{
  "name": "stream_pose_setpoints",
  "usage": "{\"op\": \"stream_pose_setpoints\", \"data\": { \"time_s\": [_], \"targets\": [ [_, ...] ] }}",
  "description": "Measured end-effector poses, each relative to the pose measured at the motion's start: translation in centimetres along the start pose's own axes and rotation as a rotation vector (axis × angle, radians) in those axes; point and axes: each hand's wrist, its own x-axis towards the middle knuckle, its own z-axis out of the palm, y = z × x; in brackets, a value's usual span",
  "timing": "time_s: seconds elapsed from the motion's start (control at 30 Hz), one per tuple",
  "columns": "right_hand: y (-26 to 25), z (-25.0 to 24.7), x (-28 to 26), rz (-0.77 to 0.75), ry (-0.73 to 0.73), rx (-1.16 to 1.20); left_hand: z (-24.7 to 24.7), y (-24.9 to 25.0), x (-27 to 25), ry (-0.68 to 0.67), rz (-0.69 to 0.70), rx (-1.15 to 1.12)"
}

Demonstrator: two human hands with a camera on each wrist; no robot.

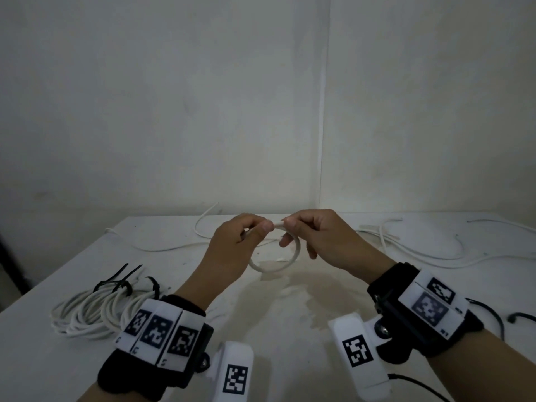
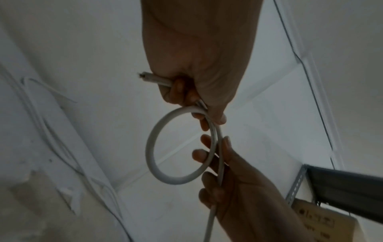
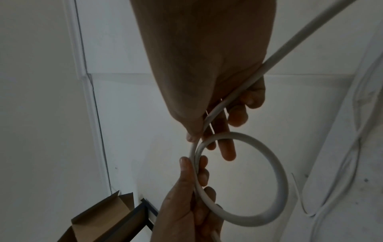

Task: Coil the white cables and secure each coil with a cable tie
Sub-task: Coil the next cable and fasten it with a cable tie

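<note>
I hold a white cable above the table (image 1: 290, 314) with both hands. One small round loop of the cable (image 1: 297, 250) hangs below my fingers. My left hand (image 1: 255, 230) pinches the crossing where the loop (image 2: 150, 155) closes, and the cut cable end (image 2: 145, 76) sticks out past its fingers. My right hand (image 1: 293, 227) pinches the same stretch just to the right, thumb on top, with its lower fingers spread beside the loop (image 3: 282, 180). In the right wrist view the rest of the cable (image 3: 311, 32) runs away up and right past my right hand (image 3: 223, 127).
Finished white coils (image 1: 92, 311) bound with black cable ties (image 1: 121, 282) lie at the front left. Loose white cables trail at the back left (image 1: 174, 248) and the right (image 1: 420, 250). Spare black ties (image 1: 519, 316) lie at the right edge. Walls meet in a corner behind.
</note>
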Motion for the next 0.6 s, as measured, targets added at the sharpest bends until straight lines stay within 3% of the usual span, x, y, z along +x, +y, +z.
{"op": "stream_pose_setpoints", "data": {
  "time_s": [0.17,0.4,0.6],
  "targets": [
    [0.2,0.1,-0.3,-0.011,0.067,-0.031,0.0,-0.1,0.0,-0.029,-0.035,0.027],
    [0.2,0.2,0.0,-0.010,0.049,-0.072,-0.6,0.0,-0.1,-0.009,-0.008,0.128],
    [0.4,-0.2,0.1,-0.027,0.109,-0.134,-2.1,0.2,-0.3,-0.154,-0.325,-0.100]
  ]
}}
